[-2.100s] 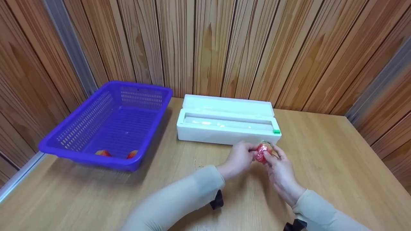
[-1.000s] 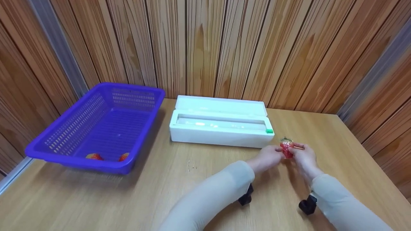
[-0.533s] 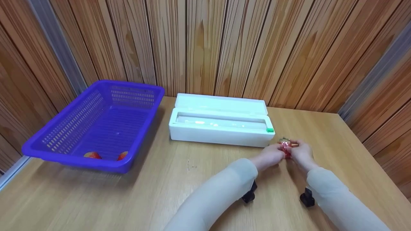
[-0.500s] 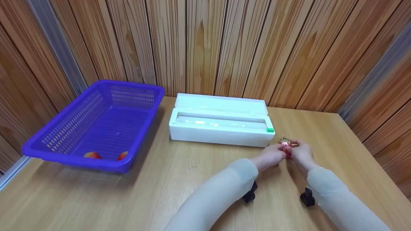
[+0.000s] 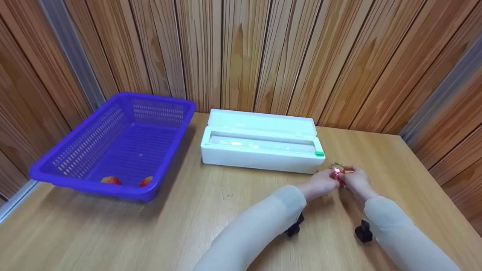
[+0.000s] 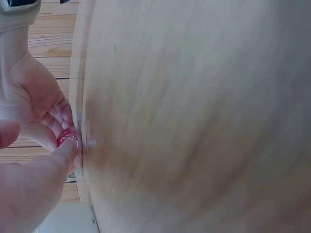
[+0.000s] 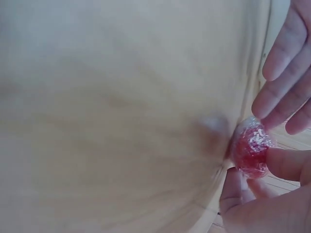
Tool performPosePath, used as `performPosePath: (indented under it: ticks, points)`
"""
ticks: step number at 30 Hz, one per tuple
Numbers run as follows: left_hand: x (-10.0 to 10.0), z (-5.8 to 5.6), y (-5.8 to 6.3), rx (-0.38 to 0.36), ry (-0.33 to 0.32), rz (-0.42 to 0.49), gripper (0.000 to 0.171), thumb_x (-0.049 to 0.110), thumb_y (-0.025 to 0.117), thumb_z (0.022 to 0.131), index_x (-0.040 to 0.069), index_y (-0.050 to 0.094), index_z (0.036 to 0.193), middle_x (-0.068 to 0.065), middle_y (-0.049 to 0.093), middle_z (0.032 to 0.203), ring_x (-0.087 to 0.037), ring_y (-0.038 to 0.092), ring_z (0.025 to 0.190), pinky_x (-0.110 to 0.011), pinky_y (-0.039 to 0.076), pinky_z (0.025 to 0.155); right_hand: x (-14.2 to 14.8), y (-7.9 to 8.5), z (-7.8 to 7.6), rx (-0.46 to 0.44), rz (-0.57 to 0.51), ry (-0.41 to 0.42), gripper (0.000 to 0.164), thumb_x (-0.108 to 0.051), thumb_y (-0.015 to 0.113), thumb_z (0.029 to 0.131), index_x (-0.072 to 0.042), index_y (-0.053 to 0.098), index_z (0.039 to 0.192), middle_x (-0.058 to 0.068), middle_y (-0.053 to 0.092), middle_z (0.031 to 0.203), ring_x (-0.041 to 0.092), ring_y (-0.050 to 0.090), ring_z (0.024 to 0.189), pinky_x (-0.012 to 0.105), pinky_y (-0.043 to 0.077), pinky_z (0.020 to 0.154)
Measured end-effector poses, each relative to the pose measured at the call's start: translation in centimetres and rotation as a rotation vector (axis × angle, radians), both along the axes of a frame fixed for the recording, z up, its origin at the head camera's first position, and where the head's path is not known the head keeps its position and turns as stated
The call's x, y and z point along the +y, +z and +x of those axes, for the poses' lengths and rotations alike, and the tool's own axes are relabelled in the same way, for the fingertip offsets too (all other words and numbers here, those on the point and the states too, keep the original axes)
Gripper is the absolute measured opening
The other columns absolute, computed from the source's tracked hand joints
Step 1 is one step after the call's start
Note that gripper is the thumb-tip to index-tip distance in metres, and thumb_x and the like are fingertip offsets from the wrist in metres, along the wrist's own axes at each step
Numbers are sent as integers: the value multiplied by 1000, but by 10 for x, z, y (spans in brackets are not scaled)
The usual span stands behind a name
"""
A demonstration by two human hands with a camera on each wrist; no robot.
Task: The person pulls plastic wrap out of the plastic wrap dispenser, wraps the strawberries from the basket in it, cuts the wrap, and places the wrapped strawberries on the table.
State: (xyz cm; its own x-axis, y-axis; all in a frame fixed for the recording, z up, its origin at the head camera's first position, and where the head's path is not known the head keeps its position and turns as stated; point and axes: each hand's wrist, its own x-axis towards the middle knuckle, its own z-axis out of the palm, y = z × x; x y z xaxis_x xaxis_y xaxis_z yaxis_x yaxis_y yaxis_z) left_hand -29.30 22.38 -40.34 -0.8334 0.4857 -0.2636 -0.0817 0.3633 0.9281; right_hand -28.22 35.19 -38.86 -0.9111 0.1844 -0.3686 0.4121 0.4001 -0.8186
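A red strawberry (image 5: 337,173) with a green leafy top is covered in shiny clear film. Both hands hold it just off the right front corner of the white box. My left hand (image 5: 320,183) has its fingers at the berry's left side, and in the left wrist view a digit presses on the film. From the right, my right hand (image 5: 357,181) pinches it; the right wrist view shows the thumb against the wrapped strawberry (image 7: 253,150). Much of the berry is hidden behind fingers in the head view.
A long white box (image 5: 260,158) with its lid raised stands at the back, a green tab (image 5: 319,153) at its right end. On the left is a purple basket (image 5: 165,158) with two red-and-yellow fruits (image 5: 111,180) at its near end. A wooden wall rises behind.
Over about two seconds both hands have carried the strawberry to the right, past the box's right end. In the last half second they stay in place, with only small finger movements.
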Motion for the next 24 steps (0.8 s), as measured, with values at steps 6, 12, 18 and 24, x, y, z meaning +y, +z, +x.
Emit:
performPosePath:
  ticks: [6,12,18,24]
  points:
    - [-11,-1,5,-12,32,24,24,17,55,82,14,55,106,6,55,91,-12,49,82,-28,40,74,-5,5,-1,-28,-38,-33,56,-15,43,90,-3,13,136,10,38,115,15,50,86,25,46,73]
    - [-41,3,23,124,-38,-26,23,16,52,85,16,57,107,5,59,98,-10,54,86,-24,45,72,-10,7,-1,-26,8,-29,62,-22,43,90,1,10,137,17,33,126,22,42,103,28,42,83]
    - [-98,-5,40,382,-84,-106,19,12,49,86,15,60,102,2,60,104,-8,54,93,-22,45,79,-10,6,2,-46,69,-30,67,-24,43,89,3,5,137,23,22,136,29,32,115,39,35,99]
    - [-164,-21,50,479,45,-156,18,8,48,85,11,60,99,-1,59,100,-13,53,92,-26,45,81,-13,8,2,-48,217,-70,77,-24,52,84,2,2,137,27,15,136,39,21,118,49,26,102]
